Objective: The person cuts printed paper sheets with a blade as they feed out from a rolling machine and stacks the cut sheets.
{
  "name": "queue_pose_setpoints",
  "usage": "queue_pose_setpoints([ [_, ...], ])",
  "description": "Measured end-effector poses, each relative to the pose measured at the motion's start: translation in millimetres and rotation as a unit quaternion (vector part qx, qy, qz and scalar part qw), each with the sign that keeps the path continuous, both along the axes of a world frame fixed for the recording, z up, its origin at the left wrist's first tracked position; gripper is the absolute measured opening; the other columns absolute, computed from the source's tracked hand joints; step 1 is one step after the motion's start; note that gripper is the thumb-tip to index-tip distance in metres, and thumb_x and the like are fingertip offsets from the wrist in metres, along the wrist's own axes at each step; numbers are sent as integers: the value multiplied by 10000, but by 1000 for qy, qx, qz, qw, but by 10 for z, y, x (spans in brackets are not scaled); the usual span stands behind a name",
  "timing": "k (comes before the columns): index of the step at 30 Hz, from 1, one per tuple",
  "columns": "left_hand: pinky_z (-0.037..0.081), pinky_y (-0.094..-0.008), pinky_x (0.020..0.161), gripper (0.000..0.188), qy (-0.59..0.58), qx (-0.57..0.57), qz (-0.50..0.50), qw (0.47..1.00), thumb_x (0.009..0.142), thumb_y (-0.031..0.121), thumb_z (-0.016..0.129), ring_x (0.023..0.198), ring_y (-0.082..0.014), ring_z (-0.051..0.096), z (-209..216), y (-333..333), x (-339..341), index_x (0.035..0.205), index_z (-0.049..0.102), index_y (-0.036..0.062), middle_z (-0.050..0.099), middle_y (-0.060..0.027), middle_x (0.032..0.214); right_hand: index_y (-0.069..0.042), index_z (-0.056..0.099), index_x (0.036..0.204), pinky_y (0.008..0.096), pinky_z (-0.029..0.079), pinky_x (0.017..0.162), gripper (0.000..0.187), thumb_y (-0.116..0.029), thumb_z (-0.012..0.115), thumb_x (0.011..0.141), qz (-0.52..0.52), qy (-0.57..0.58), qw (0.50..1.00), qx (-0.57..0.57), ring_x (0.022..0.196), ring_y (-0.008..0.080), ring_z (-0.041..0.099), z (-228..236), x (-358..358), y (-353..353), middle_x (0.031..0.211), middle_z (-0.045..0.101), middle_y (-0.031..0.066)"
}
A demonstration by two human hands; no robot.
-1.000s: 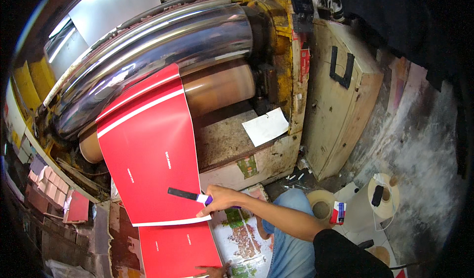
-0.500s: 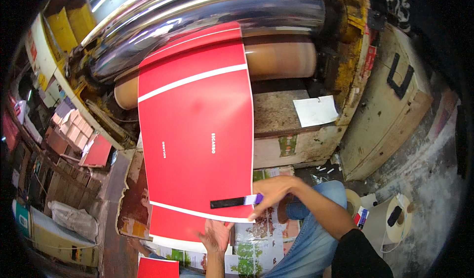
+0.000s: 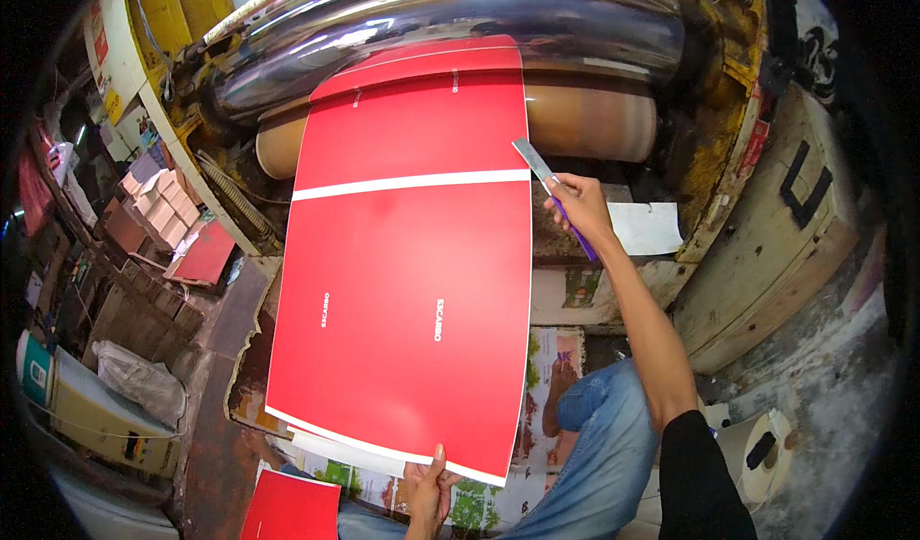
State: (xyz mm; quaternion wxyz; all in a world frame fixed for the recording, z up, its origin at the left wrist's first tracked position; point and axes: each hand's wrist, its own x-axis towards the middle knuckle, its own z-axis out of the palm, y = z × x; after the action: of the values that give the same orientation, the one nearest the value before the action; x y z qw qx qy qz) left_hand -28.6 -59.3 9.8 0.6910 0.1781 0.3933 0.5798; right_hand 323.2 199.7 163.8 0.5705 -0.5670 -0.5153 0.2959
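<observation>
A long red printed sheet with white bands and small white lettering hangs down from the rollers toward me. My left hand grips its white lower edge, thumb on top and fingers underneath. My right hand is closed around a purple-handled knife with a broad flat blade. The blade points up and left, its tip close to the sheet's right edge, just above the white band. I cannot tell whether the tip touches the sheet.
Shiny metal rollers and a brown roller span the machine ahead. A white paper lies on the ledge at right, by a grey cabinet. Another red sheet is at lower left. Stacked boxes stand far left.
My right hand has moved up and away with the knife, from the lower edge to beside the white band. My left hand has come to grip the sheet's lower edge. The sheet has advanced toward me.
</observation>
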Motion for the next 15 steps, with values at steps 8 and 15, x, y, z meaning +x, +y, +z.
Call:
queue_pose_setpoints([
  [8,618,-479,749,499,-40,-26,-14,999,928,-2,527,918,-275,680,-169,-452,-387,1362,279,4,577,-192,1164,25,668,1063,215,385,375,342,-278,641,907,67,-38,995,-70,455,68,529,-433,-51,-109,644,627,48],
  [15,622,-486,709,437,-33,-40,-35,998,950,41,513,953,-322,673,-179,-744,-572,1331,310,-26,556,-236,1220,-27,728,868,204,378,483,475,-487,762,752,-93,18,995,-19,513,69,514,-317,-270,-90,631,624,40],
])
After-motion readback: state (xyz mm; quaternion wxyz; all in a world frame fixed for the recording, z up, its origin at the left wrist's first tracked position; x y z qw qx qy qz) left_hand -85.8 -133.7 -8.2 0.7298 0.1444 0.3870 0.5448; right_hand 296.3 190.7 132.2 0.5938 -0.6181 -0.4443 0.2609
